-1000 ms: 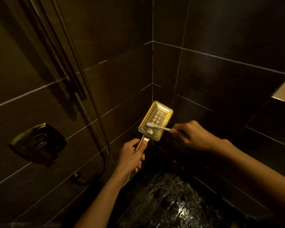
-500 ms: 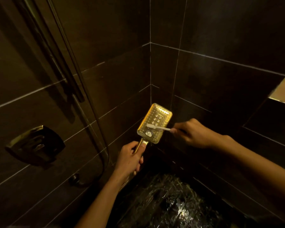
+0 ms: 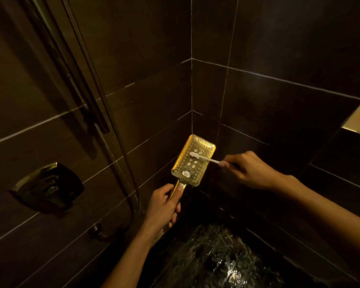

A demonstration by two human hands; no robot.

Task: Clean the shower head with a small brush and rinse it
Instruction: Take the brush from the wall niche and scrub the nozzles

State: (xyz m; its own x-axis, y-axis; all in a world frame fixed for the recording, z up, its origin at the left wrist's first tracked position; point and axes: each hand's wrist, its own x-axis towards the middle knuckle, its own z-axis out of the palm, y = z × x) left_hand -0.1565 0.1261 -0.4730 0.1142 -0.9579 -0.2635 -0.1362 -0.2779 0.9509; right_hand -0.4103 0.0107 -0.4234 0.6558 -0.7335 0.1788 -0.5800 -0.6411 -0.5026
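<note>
While the left hand (image 3: pixel 164 204) stays clenched round the gold handle, holding the shower head (image 3: pixel 192 160) face-up near the tiled corner, the right hand (image 3: pixel 249 170), at three o'clock of the head, grips the small brush (image 3: pixel 204 158) by its stem. A second ago the bristles sat low on the nozzle plate, near six o'clock; now they rest toward twelve o'clock, above the central nozzles. The scrub is evidently travelling up the face, so brushing looks well under way, with rinsing not yet begun.
</note>
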